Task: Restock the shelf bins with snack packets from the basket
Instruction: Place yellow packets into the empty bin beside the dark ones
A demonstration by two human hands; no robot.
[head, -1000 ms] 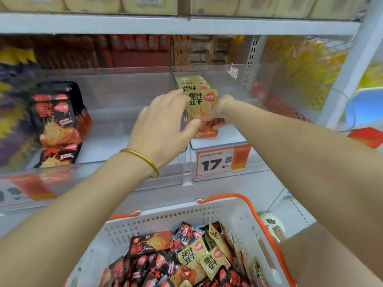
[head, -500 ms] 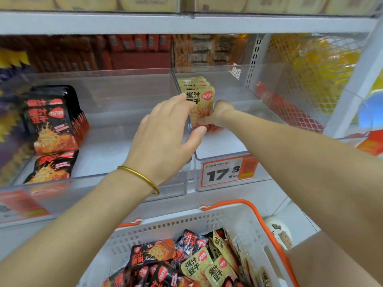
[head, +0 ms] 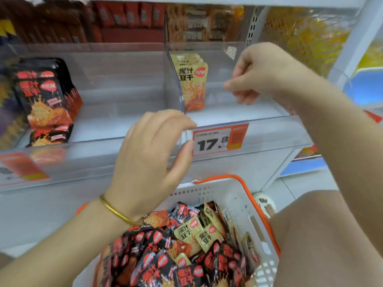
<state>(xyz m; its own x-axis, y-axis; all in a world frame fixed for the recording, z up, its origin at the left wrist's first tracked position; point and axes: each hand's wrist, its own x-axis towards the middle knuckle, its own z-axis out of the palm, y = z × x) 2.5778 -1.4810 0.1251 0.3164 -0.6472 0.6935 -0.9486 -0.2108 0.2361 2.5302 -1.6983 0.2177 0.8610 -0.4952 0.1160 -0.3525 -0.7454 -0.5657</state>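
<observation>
A row of yellow snack packets [head: 193,83] stands upright at the back left of the right clear shelf bin [head: 269,133]. My right hand [head: 255,73] hovers over that bin to the right of the packets, fingers loosely curled, holding nothing. My left hand [head: 153,154] hangs in front of the divider between the bins, fingers relaxed and empty. Black snack packets [head: 45,94] stand in the left clear bin [head: 99,154]. Below, the white basket with an orange rim [head: 244,195] holds several black and yellow packets [head: 186,245].
An orange price tag reading 17.8 [head: 219,139] sits on the right bin's front. Another orange tag [head: 22,168] is on the left bin. Boxed goods [head: 128,19] fill the shelf behind. A white shelf upright [head: 352,42] stands at the right.
Both hands have let go of the yellow packet, which now stands with the others in the right bin. My left hand drew back and down; my right hand lifted to the right.
</observation>
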